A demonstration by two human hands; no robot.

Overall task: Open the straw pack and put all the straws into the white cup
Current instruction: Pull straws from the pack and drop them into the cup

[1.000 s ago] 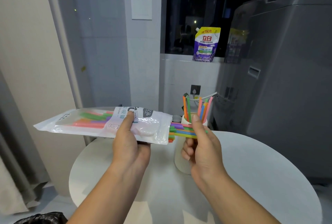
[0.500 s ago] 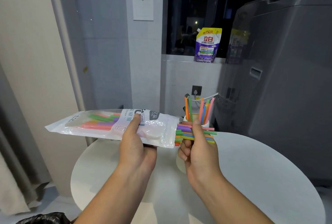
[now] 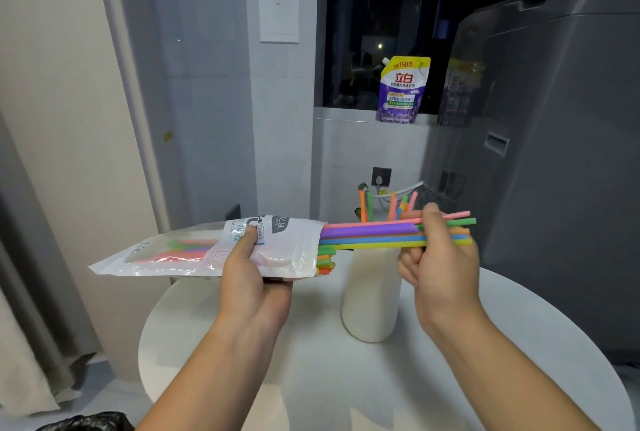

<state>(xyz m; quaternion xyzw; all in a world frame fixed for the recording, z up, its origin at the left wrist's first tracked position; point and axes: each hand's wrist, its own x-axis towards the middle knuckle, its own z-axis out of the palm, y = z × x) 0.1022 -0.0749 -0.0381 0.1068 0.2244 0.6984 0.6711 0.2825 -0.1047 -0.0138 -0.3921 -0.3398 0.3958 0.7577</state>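
Gripping the clear plastic straw pack [image 3: 166, 256] level at centre left of the frame with the left hand [image 3: 252, 278], thumb across the printed label, fingers curled underneath. Pinching a bundle of pink, purple, green, blue and yellow plastic straws [image 3: 374, 235] with the right hand [image 3: 440, 257] at centre right, thumb on top, fingers curled beneath. Held well apart now, against almost side by side at the pack's open mouth a second ago.

Drawn far out since then: only short stubs showing before, now long lengths bridging the gap from pack to right hand, with the tail ends apparently not yet free of the mouth. Passing straight across the top of the tall white cup [image 3: 370, 299], upright on the round white table [image 3: 519, 344] at centre. Already in that cup: several upright straws [image 3: 365, 205] in orange, green and pink, poking up behind the bundle.

Left inside the pack: more straws [image 3: 187, 250] toward the sealed end at left, plus stub ends [image 3: 325, 259] at the mouth under the pulled bundle.

Judging from this: pack opened, one batch in, a second nearly clear, at least one more to fetch. Next, probably, pulling free, tipping the bundle upright and lowering it in without toppling the cup.
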